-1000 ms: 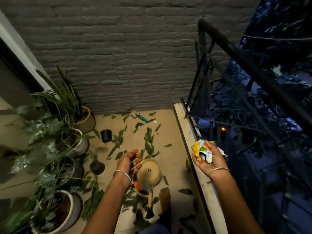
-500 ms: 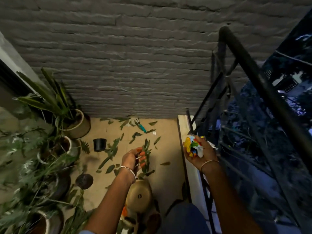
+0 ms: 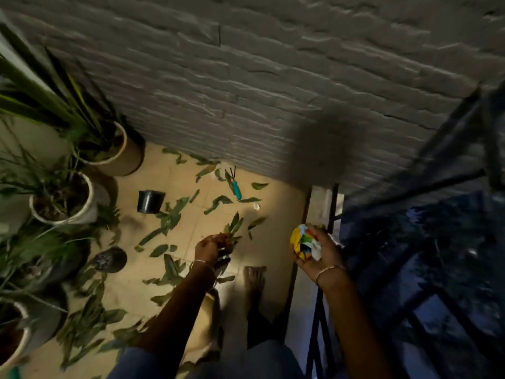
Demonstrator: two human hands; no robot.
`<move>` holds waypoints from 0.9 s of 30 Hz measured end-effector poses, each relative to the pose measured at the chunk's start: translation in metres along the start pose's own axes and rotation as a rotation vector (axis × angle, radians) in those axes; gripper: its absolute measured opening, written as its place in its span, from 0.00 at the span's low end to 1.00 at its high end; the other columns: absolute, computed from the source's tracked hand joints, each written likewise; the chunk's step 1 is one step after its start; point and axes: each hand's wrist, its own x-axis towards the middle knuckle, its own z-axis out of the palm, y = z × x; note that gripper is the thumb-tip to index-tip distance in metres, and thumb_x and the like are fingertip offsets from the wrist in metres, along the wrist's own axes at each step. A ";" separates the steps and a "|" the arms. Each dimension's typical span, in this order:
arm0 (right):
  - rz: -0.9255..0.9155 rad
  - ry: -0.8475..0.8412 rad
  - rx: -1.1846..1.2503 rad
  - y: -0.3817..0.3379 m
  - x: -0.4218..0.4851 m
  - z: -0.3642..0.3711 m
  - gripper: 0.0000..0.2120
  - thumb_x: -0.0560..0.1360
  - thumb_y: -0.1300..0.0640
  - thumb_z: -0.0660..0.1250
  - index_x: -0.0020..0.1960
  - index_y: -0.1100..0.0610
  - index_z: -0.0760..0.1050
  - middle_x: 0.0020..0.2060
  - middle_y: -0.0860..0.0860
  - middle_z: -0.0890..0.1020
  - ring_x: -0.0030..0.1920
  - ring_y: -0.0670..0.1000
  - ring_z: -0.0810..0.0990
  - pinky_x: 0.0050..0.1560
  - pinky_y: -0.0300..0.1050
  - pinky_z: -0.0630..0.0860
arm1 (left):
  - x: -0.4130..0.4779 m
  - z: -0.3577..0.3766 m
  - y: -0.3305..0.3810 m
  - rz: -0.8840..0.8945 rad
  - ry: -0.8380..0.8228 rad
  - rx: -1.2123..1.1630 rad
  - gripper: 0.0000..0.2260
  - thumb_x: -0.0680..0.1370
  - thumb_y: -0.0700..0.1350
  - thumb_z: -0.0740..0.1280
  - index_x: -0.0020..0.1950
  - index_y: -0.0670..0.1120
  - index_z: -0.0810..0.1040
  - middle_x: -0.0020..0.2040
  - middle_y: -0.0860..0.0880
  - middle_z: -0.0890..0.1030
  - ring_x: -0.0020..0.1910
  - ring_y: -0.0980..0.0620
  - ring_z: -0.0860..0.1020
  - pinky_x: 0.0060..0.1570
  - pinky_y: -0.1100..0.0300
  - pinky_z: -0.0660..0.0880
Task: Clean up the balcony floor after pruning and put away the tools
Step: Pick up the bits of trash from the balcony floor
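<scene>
Left hand [image 3: 210, 246]: fingers curled round a bunch of cut green leaves [image 3: 232, 228], stems in the fist, blades pointing away toward the grey brick wall [image 3: 246, 77].

Right hand [image 3: 322, 255], at the right edge of the tan tiled floor [image 3: 273, 214]: fingers cupped round a crumpled yellow-and-multicolour plastic bag [image 3: 303, 243]. No open mouth visible.

The bunch lies left of the bag, apart, level with it. My read: open the bag first.

At the floor's far edge: 1 teal-handled hand rake [image 3: 236, 187], handle toward the left hand, which is nearer.
</scene>
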 end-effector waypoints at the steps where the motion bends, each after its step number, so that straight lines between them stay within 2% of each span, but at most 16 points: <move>1: 0.010 0.016 -0.008 -0.009 0.019 0.004 0.03 0.76 0.56 0.68 0.45 0.54 0.80 0.39 0.53 0.84 0.43 0.53 0.81 0.35 0.45 0.82 | 0.018 0.010 0.001 0.006 0.006 0.014 0.08 0.79 0.38 0.61 0.49 0.41 0.80 0.39 0.43 0.80 0.37 0.47 0.77 0.37 0.58 0.73; 5: 0.059 0.064 -0.076 -0.032 0.126 0.013 0.17 0.79 0.56 0.65 0.32 0.53 0.83 0.33 0.50 0.85 0.42 0.51 0.80 0.34 0.42 0.80 | 0.122 0.051 -0.009 0.039 0.044 0.120 0.08 0.81 0.37 0.60 0.46 0.41 0.78 0.37 0.42 0.78 0.32 0.46 0.75 0.30 0.62 0.70; 9: 0.083 0.108 -0.097 -0.024 0.231 -0.002 0.09 0.80 0.54 0.64 0.43 0.53 0.80 0.31 0.49 0.85 0.44 0.51 0.79 0.40 0.46 0.76 | 0.225 0.076 -0.041 0.045 0.044 0.297 0.08 0.79 0.34 0.62 0.44 0.41 0.78 0.35 0.41 0.77 0.27 0.48 0.74 0.28 0.63 0.67; 12: 0.100 0.124 -0.027 -0.006 0.307 -0.023 0.07 0.79 0.54 0.64 0.47 0.54 0.79 0.35 0.50 0.85 0.44 0.50 0.81 0.36 0.41 0.80 | 0.304 0.095 -0.064 0.073 0.077 0.450 0.04 0.78 0.39 0.66 0.48 0.40 0.80 0.36 0.42 0.80 0.30 0.48 0.76 0.31 0.60 0.72; 15: 0.110 0.103 0.100 0.017 0.374 -0.050 0.13 0.77 0.56 0.65 0.36 0.54 0.83 0.34 0.52 0.84 0.35 0.49 0.83 0.35 0.43 0.81 | 0.396 0.110 -0.094 0.121 0.101 0.622 0.09 0.73 0.51 0.67 0.48 0.48 0.80 0.39 0.45 0.83 0.37 0.44 0.82 0.41 0.51 0.81; 16: 0.109 0.115 0.118 0.023 0.390 -0.058 0.13 0.78 0.56 0.64 0.38 0.54 0.83 0.35 0.52 0.85 0.37 0.50 0.84 0.36 0.45 0.82 | 0.421 0.113 -0.102 0.154 0.101 0.709 0.10 0.71 0.53 0.66 0.49 0.51 0.79 0.41 0.47 0.83 0.40 0.44 0.83 0.44 0.48 0.81; 18: 0.083 0.139 0.174 0.036 0.426 -0.073 0.11 0.80 0.56 0.63 0.44 0.54 0.83 0.39 0.51 0.86 0.40 0.51 0.85 0.36 0.49 0.83 | 0.471 0.124 -0.117 0.245 0.099 0.863 0.12 0.72 0.53 0.66 0.54 0.53 0.78 0.44 0.51 0.83 0.43 0.47 0.82 0.48 0.50 0.80; 19: 0.075 0.132 0.198 0.042 0.442 -0.077 0.11 0.79 0.56 0.64 0.43 0.54 0.84 0.40 0.51 0.86 0.39 0.51 0.86 0.35 0.50 0.83 | 0.492 0.132 -0.122 0.288 0.088 0.932 0.11 0.74 0.52 0.67 0.56 0.52 0.77 0.46 0.51 0.82 0.44 0.48 0.81 0.48 0.53 0.79; 20: 0.063 0.129 0.208 0.049 0.461 -0.084 0.08 0.76 0.55 0.69 0.41 0.54 0.86 0.42 0.52 0.86 0.39 0.51 0.86 0.34 0.51 0.83 | 0.509 0.142 -0.123 0.321 0.075 0.978 0.11 0.75 0.51 0.67 0.57 0.51 0.77 0.48 0.51 0.82 0.45 0.49 0.79 0.49 0.55 0.77; 21: 0.055 0.119 0.222 0.052 0.474 -0.084 0.04 0.68 0.55 0.78 0.41 0.54 0.86 0.45 0.53 0.86 0.40 0.52 0.86 0.33 0.51 0.83 | 0.523 0.150 -0.124 0.332 0.068 1.013 0.11 0.76 0.50 0.68 0.58 0.51 0.76 0.49 0.49 0.81 0.47 0.49 0.79 0.50 0.54 0.77; 22: 0.030 0.100 0.240 0.057 0.493 -0.089 0.18 0.56 0.54 0.84 0.44 0.55 0.86 0.49 0.54 0.86 0.43 0.53 0.86 0.33 0.52 0.83 | 0.542 0.159 -0.126 0.337 0.064 1.042 0.12 0.77 0.50 0.68 0.60 0.52 0.75 0.51 0.48 0.81 0.49 0.48 0.79 0.52 0.52 0.78; 23: 0.036 0.084 0.225 0.063 0.508 -0.092 0.31 0.48 0.54 0.86 0.49 0.55 0.84 0.52 0.54 0.85 0.46 0.55 0.84 0.33 0.52 0.83 | 0.560 0.166 -0.131 0.346 0.059 1.080 0.14 0.77 0.50 0.68 0.62 0.52 0.74 0.53 0.48 0.80 0.51 0.48 0.78 0.53 0.51 0.77; 24: 0.026 0.110 0.236 0.070 0.526 -0.096 0.37 0.45 0.53 0.86 0.53 0.55 0.82 0.54 0.54 0.84 0.49 0.55 0.83 0.33 0.52 0.83 | 0.578 0.174 -0.136 0.367 0.053 1.112 0.16 0.77 0.50 0.68 0.65 0.53 0.73 0.56 0.48 0.79 0.53 0.48 0.78 0.55 0.51 0.77; 25: 0.019 0.108 0.238 0.075 0.539 -0.097 0.37 0.46 0.53 0.86 0.54 0.54 0.81 0.54 0.54 0.84 0.50 0.55 0.82 0.33 0.52 0.83 | 0.594 0.181 -0.141 0.392 0.042 1.134 0.19 0.78 0.50 0.68 0.67 0.53 0.71 0.59 0.48 0.78 0.55 0.47 0.78 0.56 0.52 0.77; 26: 0.022 0.090 0.249 0.080 0.549 -0.098 0.29 0.51 0.53 0.84 0.51 0.54 0.83 0.51 0.53 0.84 0.50 0.55 0.81 0.33 0.52 0.83 | 0.605 0.188 -0.145 0.428 0.027 1.144 0.21 0.78 0.50 0.67 0.70 0.53 0.69 0.63 0.48 0.75 0.57 0.47 0.77 0.56 0.52 0.76; 27: 0.027 0.108 0.284 0.086 0.562 -0.100 0.16 0.60 0.54 0.79 0.47 0.54 0.85 0.49 0.53 0.85 0.51 0.55 0.81 0.33 0.52 0.83 | 0.617 0.194 -0.150 0.463 0.005 1.166 0.22 0.78 0.51 0.66 0.72 0.53 0.67 0.66 0.47 0.73 0.59 0.46 0.77 0.57 0.52 0.76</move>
